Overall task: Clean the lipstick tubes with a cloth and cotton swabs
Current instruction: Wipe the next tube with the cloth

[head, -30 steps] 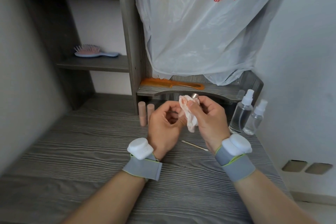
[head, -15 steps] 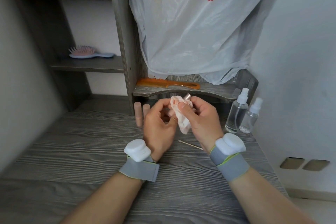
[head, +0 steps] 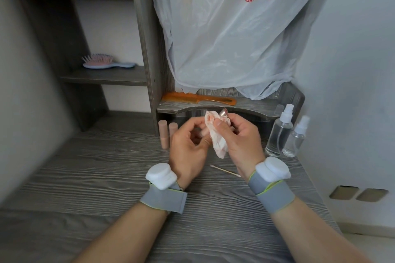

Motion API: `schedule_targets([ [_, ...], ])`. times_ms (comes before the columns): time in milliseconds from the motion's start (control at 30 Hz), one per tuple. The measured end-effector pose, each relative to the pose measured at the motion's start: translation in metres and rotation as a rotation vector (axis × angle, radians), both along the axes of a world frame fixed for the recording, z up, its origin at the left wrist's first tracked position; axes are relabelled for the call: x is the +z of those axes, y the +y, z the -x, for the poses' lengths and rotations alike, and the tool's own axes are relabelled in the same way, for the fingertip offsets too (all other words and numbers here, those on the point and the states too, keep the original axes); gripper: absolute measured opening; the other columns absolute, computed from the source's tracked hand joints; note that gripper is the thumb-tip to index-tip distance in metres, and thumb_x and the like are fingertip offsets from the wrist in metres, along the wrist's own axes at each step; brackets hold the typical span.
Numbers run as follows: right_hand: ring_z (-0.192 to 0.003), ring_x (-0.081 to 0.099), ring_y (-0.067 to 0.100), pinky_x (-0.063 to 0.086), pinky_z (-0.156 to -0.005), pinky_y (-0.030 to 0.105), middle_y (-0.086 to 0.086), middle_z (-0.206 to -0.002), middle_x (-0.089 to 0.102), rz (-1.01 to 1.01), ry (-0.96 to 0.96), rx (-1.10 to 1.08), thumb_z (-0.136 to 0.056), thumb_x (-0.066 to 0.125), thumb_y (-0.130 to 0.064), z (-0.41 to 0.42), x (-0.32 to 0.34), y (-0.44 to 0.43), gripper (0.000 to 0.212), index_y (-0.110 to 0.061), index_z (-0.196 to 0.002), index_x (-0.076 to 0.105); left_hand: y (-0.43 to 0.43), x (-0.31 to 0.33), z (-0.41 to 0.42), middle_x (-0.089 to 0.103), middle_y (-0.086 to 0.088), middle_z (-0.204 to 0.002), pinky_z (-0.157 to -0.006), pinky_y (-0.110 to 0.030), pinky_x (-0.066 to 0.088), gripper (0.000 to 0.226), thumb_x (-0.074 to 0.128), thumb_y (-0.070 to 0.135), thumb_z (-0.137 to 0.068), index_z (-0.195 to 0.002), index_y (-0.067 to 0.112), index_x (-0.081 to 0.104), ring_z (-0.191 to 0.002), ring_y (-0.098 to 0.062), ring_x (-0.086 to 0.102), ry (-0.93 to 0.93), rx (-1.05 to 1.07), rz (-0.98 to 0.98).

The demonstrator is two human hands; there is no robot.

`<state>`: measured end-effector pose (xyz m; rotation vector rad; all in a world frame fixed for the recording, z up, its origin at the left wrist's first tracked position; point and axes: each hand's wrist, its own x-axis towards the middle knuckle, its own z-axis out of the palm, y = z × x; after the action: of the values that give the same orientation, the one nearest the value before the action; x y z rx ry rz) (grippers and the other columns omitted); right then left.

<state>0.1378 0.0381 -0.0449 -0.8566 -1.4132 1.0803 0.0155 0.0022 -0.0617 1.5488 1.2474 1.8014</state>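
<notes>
Above the desk my right hand grips a white cloth stained pink-red and wrapped round a silver lipstick tube; only the tube's metal end shows above the cloth. My left hand is close beside it with curled fingers at the cloth's left edge; what it holds is hidden. Two pink lipstick tubes stand upright left of my hands. A cotton swab lies on the desk under my right wrist.
Two clear spray bottles stand at the right by the wall. An orange comb lies on the low shelf behind my hands. A hairbrush sits on the left shelf, and a plastic bag hangs above.
Both hands stay together on the cloth and tube. My right thumb has shifted a little over the cloth. The view has drifted slightly.
</notes>
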Motion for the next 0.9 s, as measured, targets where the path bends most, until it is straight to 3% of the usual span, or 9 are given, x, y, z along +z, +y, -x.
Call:
schedule_targets([
  [200,-0.079,0.068,0.013,0.055,-0.071,0.032,0.003,-0.085,0.075,-0.010,0.025,-0.020,-0.088,0.070,-0.020,-0.0022,0.0010,-0.0001,0.007,-0.018,-0.093,0.074,0.0004,-0.0008,0.0000,0.074,0.004,-0.091,-0.076,-0.028,0.057,0.023,0.058,0.006,-0.096,-0.113,0.013,0.070,-0.085,-0.011,0.070,0.018,-0.059,0.090],
  [367,-0.080,0.069,0.019,0.056,-0.074,0.038,0.008,-0.085,0.075,0.015,0.060,0.005,-0.084,0.071,-0.021,-0.0003,-0.0005,0.0007,0.009,-0.017,-0.091,0.075,-0.0004,-0.0006,-0.0012,0.069,-0.004,-0.085,-0.076,-0.034,0.058,0.033,0.072,0.005,-0.086,-0.108,0.029,0.066,-0.081,-0.024,0.067,-0.014,-0.043,0.016],
  [567,-0.075,0.066,0.014,0.054,-0.069,0.033,0.006,-0.081,0.073,0.021,0.067,-0.012,-0.086,0.071,-0.021,0.0006,0.0007,0.0003,0.006,-0.017,-0.089,0.074,0.0003,-0.0013,0.0003,0.070,-0.005,-0.081,-0.073,-0.039,0.056,0.024,0.071,0.008,-0.087,-0.103,0.025,0.069,-0.077,-0.028,0.065,0.016,-0.038,-0.003],
  [733,-0.075,0.065,0.015,0.053,-0.068,0.033,0.008,-0.080,0.072,0.048,0.108,-0.025,-0.088,0.069,-0.024,-0.0003,0.0024,0.0007,0.009,-0.017,-0.087,0.074,-0.0024,0.0009,-0.0028,0.071,0.009,-0.076,-0.066,-0.019,0.050,0.013,0.064,0.012,-0.093,-0.102,0.018,0.071,-0.069,-0.004,0.064,-0.022,-0.097,0.029],
  [900,-0.076,0.066,0.020,0.053,-0.070,0.038,0.015,-0.084,0.072,0.081,0.128,0.001,-0.087,0.068,-0.025,-0.0003,0.0033,0.0007,0.012,-0.014,-0.089,0.074,-0.0024,-0.0004,-0.0024,0.069,-0.005,-0.079,-0.070,-0.034,0.055,0.025,0.071,0.016,-0.088,-0.108,0.031,0.067,-0.074,-0.027,0.063,0.044,-0.038,-0.033],
])
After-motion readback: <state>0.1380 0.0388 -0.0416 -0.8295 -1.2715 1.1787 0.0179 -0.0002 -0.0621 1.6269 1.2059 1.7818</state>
